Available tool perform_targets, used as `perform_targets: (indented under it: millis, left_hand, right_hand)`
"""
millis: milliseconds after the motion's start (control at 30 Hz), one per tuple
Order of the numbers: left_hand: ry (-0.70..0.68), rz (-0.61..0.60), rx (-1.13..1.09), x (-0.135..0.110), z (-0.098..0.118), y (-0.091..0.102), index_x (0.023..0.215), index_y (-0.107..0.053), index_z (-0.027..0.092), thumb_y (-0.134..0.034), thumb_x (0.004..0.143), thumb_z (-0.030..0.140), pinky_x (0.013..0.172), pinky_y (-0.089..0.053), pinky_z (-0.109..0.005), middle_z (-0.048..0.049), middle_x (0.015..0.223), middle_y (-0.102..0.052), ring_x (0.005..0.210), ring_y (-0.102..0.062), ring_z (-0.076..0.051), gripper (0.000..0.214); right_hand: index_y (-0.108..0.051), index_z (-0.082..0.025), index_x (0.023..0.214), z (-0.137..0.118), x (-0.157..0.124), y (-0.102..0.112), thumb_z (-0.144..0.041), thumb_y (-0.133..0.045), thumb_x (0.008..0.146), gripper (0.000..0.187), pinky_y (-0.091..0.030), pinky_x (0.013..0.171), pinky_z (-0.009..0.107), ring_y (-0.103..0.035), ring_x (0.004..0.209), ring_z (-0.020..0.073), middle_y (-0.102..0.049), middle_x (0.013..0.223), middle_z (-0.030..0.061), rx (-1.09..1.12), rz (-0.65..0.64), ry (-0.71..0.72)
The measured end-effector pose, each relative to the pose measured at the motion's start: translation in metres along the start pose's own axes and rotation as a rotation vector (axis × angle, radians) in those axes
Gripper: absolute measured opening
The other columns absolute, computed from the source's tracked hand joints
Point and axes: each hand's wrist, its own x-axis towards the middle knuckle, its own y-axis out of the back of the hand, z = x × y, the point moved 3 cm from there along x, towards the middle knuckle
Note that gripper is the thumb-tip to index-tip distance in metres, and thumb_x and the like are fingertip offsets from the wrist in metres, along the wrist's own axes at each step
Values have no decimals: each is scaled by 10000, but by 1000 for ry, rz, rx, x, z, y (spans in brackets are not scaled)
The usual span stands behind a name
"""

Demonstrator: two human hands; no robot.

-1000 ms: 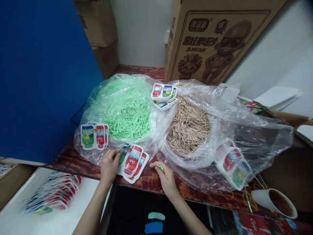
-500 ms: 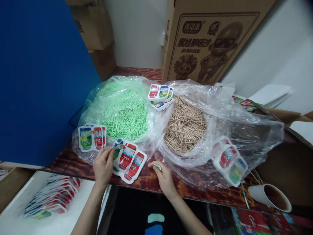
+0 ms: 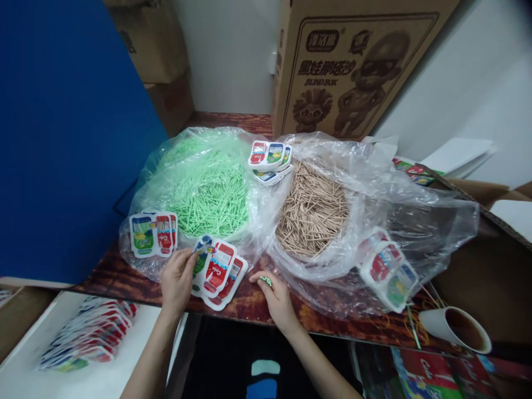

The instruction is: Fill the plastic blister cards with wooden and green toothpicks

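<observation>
My left hand (image 3: 177, 280) rests on the left edge of a fanned stack of printed bottle-shaped cards (image 3: 218, 271), fingers curled onto the top card. My right hand (image 3: 274, 296) lies just right of that stack at the table's front edge, closed on a small bundle of green sticks (image 3: 265, 281). Behind the hands, a clear bag holds a heap of green sticks (image 3: 203, 191). A second clear bag holds a heap of tan wooden sticks (image 3: 311, 213).
More card stacks lie at the left (image 3: 152, 234), on top between the bags (image 3: 270, 158) and at the right (image 3: 386, 269). A white tray (image 3: 124, 354) with cards sits lower left. A paper cup (image 3: 457, 327) and rubber bands lie right. A large carton (image 3: 357, 61) stands behind.
My left hand has shifted slightly on the front card stack and the cards have fanned a little. My right hand stays closed on the green bundle. The view has drifted slightly.
</observation>
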Motion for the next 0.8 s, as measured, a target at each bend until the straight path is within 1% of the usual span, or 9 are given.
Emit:
perform_targets:
  millis: [100,267,333,433,500,567,633,800]
  left_hand:
    - [17,-16,-10,0,-2,-1,823,-686,180,-551,849,361,744,-493,-293,-49,833,-682,770,-638,-186,227]
    - [41,-3,-38,-3,-3,1,833,-692,183,-560,838,368,751,-492,-293,-48,841,-681,785,-634,-191,228]
    - [73,10,-68,-4,-5,3,820,-697,181,-579,821,374,749,-493,-292,-46,839,-683,782,-634,-191,226]
    - [205,73,-156,-6,-12,4,803,-708,174,-611,787,395,765,-501,-299,-48,853,-700,803,-641,-201,242]
    - [321,129,-218,-8,-17,4,834,-721,166,-634,761,414,811,-500,-320,-56,902,-714,861,-648,-219,273]
    - [407,167,-262,-9,-20,3,876,-732,160,-659,732,429,869,-488,-347,-62,956,-723,928,-645,-239,314]
    - [453,175,-290,-10,-19,3,894,-741,159,-682,703,438,900,-479,-365,-62,965,-731,959,-643,-252,344]
    - [500,150,-330,-8,-10,1,897,-752,161,-692,685,437,884,-489,-364,-48,933,-738,947,-646,-251,353]
  right_hand:
    - [-679,-202,882,0,0,0,-226,-480,914,202,-463,817,286,-643,873,184,-705,898,41,5,-2,-3]
    - [-678,-200,879,1,1,0,-217,-486,911,196,-466,808,280,-645,872,184,-705,891,40,-1,2,14]
    - [-678,-200,887,2,1,0,-220,-481,916,200,-466,811,281,-643,875,184,-705,896,39,1,3,20]
    - [-681,-200,902,4,1,0,-224,-481,917,203,-465,816,282,-642,880,183,-706,911,39,3,-3,19]
    - [-685,-201,913,5,0,0,-215,-482,914,203,-465,815,280,-641,880,180,-706,920,37,3,-7,17]
    - [-687,-202,916,5,0,0,-207,-482,912,206,-464,813,277,-641,877,177,-705,920,35,2,-7,13]
    - [-689,-203,907,4,0,0,-206,-482,911,207,-465,810,276,-642,873,177,-706,908,34,0,-6,10]
    - [-686,-204,896,4,2,0,-224,-486,910,202,-473,804,277,-645,883,184,-709,900,39,11,-2,-7]
